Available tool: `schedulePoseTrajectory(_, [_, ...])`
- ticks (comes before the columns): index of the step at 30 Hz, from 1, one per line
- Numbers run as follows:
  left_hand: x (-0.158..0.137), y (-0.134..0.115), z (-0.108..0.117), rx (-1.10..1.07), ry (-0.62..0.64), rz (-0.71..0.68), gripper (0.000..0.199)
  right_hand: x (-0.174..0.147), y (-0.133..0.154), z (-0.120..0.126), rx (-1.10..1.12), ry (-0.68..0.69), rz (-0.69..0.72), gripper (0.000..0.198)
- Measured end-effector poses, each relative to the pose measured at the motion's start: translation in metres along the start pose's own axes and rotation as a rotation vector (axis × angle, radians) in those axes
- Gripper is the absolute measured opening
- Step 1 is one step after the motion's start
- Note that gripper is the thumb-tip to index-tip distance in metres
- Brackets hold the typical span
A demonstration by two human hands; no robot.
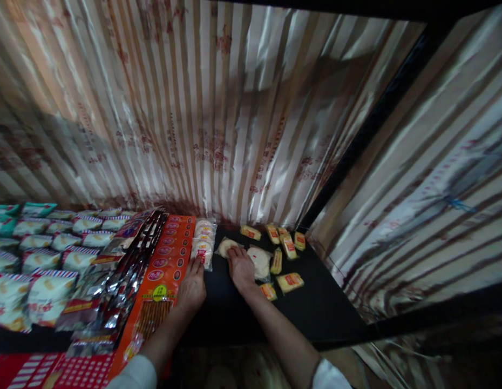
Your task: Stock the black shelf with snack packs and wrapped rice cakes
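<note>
My left hand (191, 286) is at the near end of a row of clear packets of round white crackers (201, 244). Its fingers are bent together, with the tips on the front packet. To the right, my right hand (240, 268) has its fingers closed over the edge of a wrapped round flat cracker (225, 247) lying on the black shelf (226, 310). A larger wrapped white round cracker (259, 262) lies just right of this hand, partly behind it. Several small yellow packets (290, 282) with red labels are scattered farther right.
Left of my hands lie orange snack packs (170, 248), overlapping dark silver packets (125, 270) and rows of white snack bags (51, 297). Striped sheeting (218, 108) hangs behind. A black post (368, 124) slants up at the right, and a red basket (52, 370) is below left.
</note>
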State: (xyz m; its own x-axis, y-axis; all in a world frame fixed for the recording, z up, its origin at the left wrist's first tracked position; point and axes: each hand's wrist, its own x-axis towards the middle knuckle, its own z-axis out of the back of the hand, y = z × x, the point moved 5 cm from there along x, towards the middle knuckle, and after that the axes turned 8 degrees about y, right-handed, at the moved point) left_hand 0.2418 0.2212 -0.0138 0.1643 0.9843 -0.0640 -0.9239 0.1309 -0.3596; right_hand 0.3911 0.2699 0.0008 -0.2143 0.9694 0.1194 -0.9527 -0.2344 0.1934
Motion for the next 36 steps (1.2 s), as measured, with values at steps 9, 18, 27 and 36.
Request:
schedulePoseTrajectory(9, [-0.006,-0.012,0.006,-0.039,-0.076,-0.043,0.048,-0.003,-0.019,0.018,0.053,-0.049,-0.044,0.03])
schedulePoseTrajectory(18, [-0.015,-0.034,0.022,-0.343,-0.139,0.032,0.054,-0.022,-0.022,0.058,0.285,-0.04,-0.094,0.024])
schedulePoseTrajectory(27, [-0.037,-0.032,0.013,-0.883,-0.12,0.136,0.04,-0.052,-0.022,0.054,0.803,0.18,-0.107,0.019])
schedulePoseTrajectory(36, [-0.088,-0.046,0.014,-1.363,-0.074,0.277,0.005,-0.088,-0.008,0.059,1.273,0.236,-0.133,0.029])
